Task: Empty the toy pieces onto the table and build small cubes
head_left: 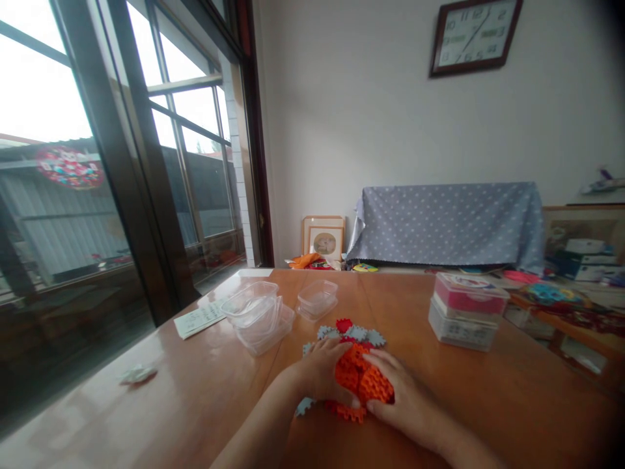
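Orange gear-shaped pieces lie bunched together on the wooden table, between my two hands. My left hand curves around the left side of the bunch, its fingers on the orange pieces. From the right, my right hand cups the same bunch, thumb near the front and fingers over the top. Grey-blue gear pieces and a red gear piece lie just beyond my hands. Another grey-blue piece shows beneath my left wrist.
Clear plastic containers are stacked at the left, with smaller clear ones behind the gears. A paper sheet and a small crumpled packet lie farther left. Stacked boxes with a pink layer stand on the table at right.
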`<state>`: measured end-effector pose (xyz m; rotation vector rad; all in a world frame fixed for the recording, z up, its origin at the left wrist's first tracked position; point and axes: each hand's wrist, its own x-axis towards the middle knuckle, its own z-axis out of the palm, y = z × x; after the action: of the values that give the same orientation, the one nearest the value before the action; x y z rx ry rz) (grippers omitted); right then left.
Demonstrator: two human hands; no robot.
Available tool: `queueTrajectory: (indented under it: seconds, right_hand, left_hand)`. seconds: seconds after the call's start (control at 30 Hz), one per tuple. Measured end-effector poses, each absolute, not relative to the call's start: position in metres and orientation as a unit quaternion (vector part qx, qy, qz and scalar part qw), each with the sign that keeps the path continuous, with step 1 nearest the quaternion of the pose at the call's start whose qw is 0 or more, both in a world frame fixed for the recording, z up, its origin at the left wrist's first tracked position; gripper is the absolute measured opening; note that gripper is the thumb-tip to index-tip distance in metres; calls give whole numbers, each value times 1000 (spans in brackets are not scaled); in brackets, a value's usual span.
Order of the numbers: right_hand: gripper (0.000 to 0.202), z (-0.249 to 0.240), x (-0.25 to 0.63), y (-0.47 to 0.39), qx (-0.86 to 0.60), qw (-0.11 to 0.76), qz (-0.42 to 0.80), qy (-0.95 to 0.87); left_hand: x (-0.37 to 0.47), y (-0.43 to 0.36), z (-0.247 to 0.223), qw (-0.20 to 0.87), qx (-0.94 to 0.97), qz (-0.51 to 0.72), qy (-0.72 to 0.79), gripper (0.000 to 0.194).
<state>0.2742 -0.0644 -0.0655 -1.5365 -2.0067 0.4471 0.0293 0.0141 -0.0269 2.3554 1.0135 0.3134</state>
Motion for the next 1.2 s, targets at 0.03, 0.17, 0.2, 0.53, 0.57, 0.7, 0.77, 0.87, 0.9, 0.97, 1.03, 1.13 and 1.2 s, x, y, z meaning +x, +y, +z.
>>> queueTrajectory:
  seconds: [0.03, 0.17, 0.2, 0.53, 0.57, 0.7, 0.77, 0.87, 0.9, 0.97, 1.03, 1.13, 1.2]
  right_hand:
    - [72, -66, 274, -63, -570, 306, 164, -744]
    - [51, -66, 277, -57, -559, 387, 181, -711]
    - [48, -66, 279, -55, -560, 404, 188, -698]
    - [50, -78, 298, -42, -634, 548, 219, -501]
    - [52, -76, 299, -43, -636, 561, 223, -482]
    - [51, -66, 296, -50, -630, 579, 287, -430]
    - [48, -63, 292, -52, -625, 581, 297, -427]
    - [48, -62, 285, -52, -625, 577, 304, -429]
    - [49, -62, 283, -51, -628, 570, 314, -428]
    - [50, -61, 277, -50, -625, 561, 324, -436]
    - [45, -60, 271, -49, -607, 567, 312, -461]
    - [45, -60, 266, -49, -566, 582, 327, -483]
    - [52, -62, 267, -48, -554, 581, 351, -482]
  left_hand:
    - [31, 12, -29, 258, 879, 126, 380, 115]
    - [39, 10, -32, 210, 870, 210, 394, 85]
    - [41, 11, -32, 204, 864, 233, 397, 73]
    - [39, 42, -57, 264, 786, 364, 425, 20]
    - [38, 44, -59, 266, 781, 371, 426, 22]
    - [35, 50, -60, 263, 766, 403, 427, 32]
    - [34, 52, -58, 256, 762, 410, 431, 35]
    - [32, 54, -58, 264, 749, 415, 443, 33]
    - [32, 54, -59, 269, 744, 414, 451, 30]
    - [31, 53, -57, 268, 737, 407, 470, 23]
    - [30, 49, -52, 232, 743, 402, 482, 21]
    - [30, 35, -39, 160, 781, 387, 465, 39]
    - [32, 23, -31, 164, 822, 339, 426, 52]
